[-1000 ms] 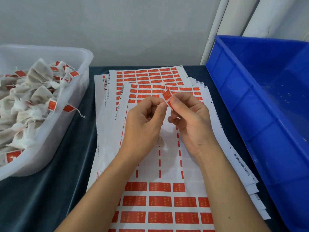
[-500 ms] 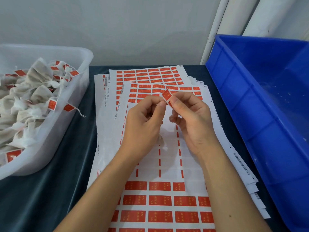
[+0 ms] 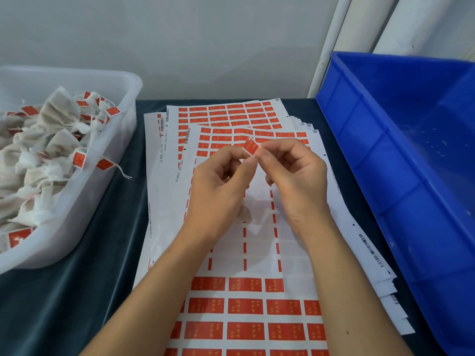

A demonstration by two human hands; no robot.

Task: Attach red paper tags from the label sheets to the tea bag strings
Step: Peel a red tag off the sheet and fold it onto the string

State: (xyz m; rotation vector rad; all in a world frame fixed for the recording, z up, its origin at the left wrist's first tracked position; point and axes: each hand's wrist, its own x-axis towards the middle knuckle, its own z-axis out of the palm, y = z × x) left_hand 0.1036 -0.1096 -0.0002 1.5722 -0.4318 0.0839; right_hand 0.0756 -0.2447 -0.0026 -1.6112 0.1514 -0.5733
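A translucent white bin [image 3: 128, 104] stands at the left on a dark blue-grey table cover [image 3: 108, 253], with its near corner overhanging the left frame edge. A blue plastic crate [image 3: 385, 176] stands at the right; small pale specks, possibly debris, lie scattered on its inner surface. A plain grey-white wall [image 3: 192, 42] runs behind the table. White vertical pipes or mouldings [image 3: 331, 42] rise behind the crate's far left corner.

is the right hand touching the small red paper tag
Touching: the head view shows the right hand pinching the small red paper tag at its edge.
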